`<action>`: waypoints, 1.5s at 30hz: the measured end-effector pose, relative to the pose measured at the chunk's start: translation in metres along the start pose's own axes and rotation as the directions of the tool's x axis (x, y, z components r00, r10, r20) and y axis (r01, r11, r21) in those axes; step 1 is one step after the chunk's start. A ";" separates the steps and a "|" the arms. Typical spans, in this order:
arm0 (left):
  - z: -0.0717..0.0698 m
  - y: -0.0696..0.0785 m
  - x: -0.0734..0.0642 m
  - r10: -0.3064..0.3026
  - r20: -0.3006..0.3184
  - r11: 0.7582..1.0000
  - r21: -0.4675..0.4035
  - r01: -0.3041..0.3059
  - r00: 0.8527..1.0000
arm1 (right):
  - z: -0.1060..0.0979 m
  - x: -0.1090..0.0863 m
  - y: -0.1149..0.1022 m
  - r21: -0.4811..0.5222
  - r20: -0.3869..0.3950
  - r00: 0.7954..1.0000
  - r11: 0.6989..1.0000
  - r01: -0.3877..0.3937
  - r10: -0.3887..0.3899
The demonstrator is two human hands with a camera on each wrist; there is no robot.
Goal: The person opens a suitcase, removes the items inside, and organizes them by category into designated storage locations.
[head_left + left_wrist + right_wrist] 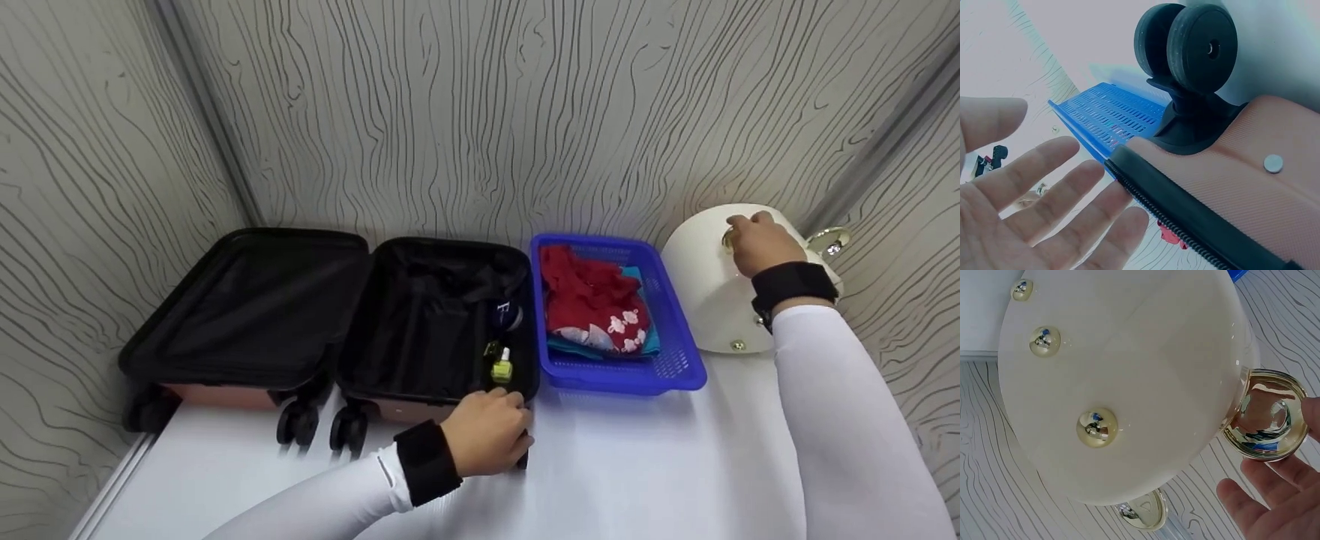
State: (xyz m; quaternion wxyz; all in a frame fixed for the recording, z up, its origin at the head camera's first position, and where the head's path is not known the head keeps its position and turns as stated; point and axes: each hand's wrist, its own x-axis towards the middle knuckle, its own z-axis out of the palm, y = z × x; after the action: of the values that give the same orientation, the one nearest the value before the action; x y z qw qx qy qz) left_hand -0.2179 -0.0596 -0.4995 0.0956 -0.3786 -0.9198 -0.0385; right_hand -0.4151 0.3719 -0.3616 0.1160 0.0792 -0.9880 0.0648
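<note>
My right hand [766, 244] pinches the round gold knob [1268, 415] on top of a glossy white rounded case [712, 281] with gold ball studs. In the right wrist view, the thumb and fingertips meet the knob's rim. At the front edge of an open suitcase [397, 409], my left hand [487, 433] has its fingers extended, fingertips at the zipper edge [1157, 211] in the left wrist view. Inside that half lie a small yellow-green bottle [502, 367] with a white cap and a dark blue item [508, 315] with white lettering.
A blue plastic basket [679, 330] with red [581, 277] and teal cloth stands between the suitcase and the white case. The suitcase's other half [247, 300] lies open at left. Black wheels [298, 421] jut out in front. Wood-grain patterned walls [450, 112] enclose the white table [615, 457].
</note>
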 end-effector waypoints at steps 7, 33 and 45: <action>0.003 0.000 0.001 -0.005 0.016 0.999 -0.039 0.005 1.000 | -0.010 -0.011 0.003 -0.067 -0.001 0.997 0.995 0.078 -0.078; 0.018 -0.017 0.008 -0.001 -0.160 0.995 0.094 0.016 0.987 | -0.052 -0.046 0.001 -0.126 0.296 0.953 0.987 0.101 -0.060; 0.024 -0.021 0.017 -0.028 -0.189 0.999 0.022 0.033 0.982 | -0.063 -0.078 -0.007 -0.153 0.369 0.906 0.948 0.280 -0.208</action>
State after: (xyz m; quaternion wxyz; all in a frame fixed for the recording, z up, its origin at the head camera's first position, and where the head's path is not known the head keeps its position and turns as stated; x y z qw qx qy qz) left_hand -0.2482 -0.0592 -0.5193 0.1866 -0.3577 -0.9128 -0.0639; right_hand -0.3255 0.3858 -0.3186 -0.0459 0.2007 -0.9763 -0.0663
